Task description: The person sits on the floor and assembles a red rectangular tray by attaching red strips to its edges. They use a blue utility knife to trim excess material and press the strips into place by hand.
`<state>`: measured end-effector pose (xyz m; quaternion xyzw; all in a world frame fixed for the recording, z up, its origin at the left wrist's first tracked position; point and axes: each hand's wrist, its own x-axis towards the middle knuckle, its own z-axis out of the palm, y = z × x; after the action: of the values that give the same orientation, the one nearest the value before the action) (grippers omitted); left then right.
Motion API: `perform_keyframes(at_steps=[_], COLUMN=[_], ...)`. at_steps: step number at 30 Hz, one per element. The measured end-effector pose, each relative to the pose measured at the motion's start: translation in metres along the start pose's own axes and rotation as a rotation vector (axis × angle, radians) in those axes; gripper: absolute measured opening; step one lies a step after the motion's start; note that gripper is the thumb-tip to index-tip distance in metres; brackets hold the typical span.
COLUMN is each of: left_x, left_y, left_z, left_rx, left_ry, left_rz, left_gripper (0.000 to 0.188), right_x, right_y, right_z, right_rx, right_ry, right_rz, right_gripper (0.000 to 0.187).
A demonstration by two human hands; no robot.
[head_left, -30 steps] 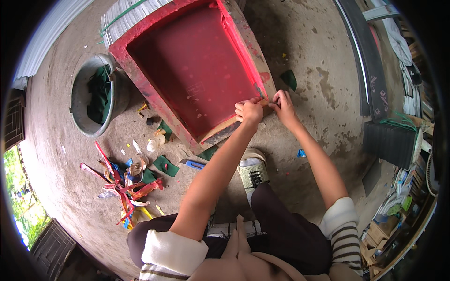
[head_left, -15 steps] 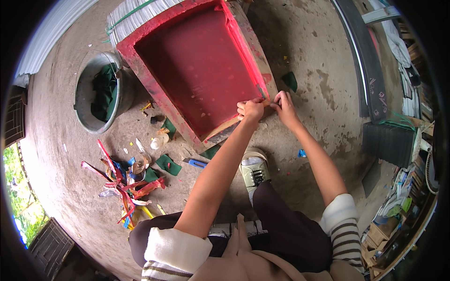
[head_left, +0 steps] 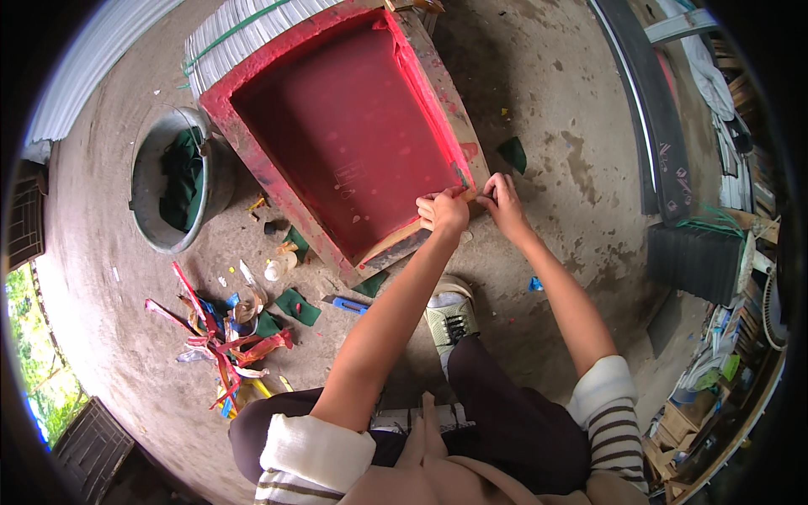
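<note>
Your left grip (head_left: 443,210) is curled closed at the lower-right corner of the red frame (head_left: 278,180); your right grip (head_left: 507,209) pinches just beside it, contents indiscernible.

Floor (head_left: 555,93): grey-brown concrete, stained in dark patches. Upper left of my remote feed: pale corrugated sheeting (head_left: 93,67). Left edge: dark slatted panel (head_left: 27,215); below it I log a bright opening (head_left: 38,337) onto greenery, then a second dark panel (head_left: 97,442). Lower right: cluttered wooden compartments (head_left: 677,425). Light: daylight, strongest at the opening.
</note>
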<state>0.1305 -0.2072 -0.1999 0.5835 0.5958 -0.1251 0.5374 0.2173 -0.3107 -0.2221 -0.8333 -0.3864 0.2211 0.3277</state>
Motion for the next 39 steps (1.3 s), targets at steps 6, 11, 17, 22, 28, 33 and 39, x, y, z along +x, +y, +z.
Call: perform_keyframes(at_steps=[6, 11, 17, 22, 28, 33, 39], left_x=[0.029, 0.034, 0.02, 0.025, -0.002, -0.011, -0.008], left_y=[-0.018, -0.019, -0.01, -0.015, 0.002, -0.018, -0.026], left_z=[0.01, 0.003, 0.004, -0.004, 0.001, 0.022, 0.029], left_rx=[-0.103, -0.136, -0.098, -0.095, -0.041, 0.075, -0.021], left_ry=[-0.074, -0.057, -0.109, -0.111, 0.126, 0.348, 0.436], left_rz=[0.033, 0.037, 0.035, 0.051, 0.125, 0.42, 0.562], left_gripper=[0.032, 0.032, 0.03, 0.027, 0.021, 0.03, 0.025], right_x=[0.003, 0.006, 0.0, 0.004, 0.0, 0.0, -0.001], right_y=[-0.003, -0.008, 0.002, -0.004, 0.001, 0.005, 0.0], right_z=[0.003, 0.006, 0.001, 0.008, 0.009, 0.011, 0.007], right_rx=[-0.008, -0.015, -0.009, -0.018, -0.031, -0.077, -0.1], right_ry=[0.021, 0.018, 0.036, 0.05, 0.074, 0.139, 0.105], right_rz=[-0.02, -0.026, 0.004, -0.009, 0.012, -0.071, -0.047], right_gripper=[0.028, 0.029, 0.029, 0.03, 0.029, 0.024, 0.021])
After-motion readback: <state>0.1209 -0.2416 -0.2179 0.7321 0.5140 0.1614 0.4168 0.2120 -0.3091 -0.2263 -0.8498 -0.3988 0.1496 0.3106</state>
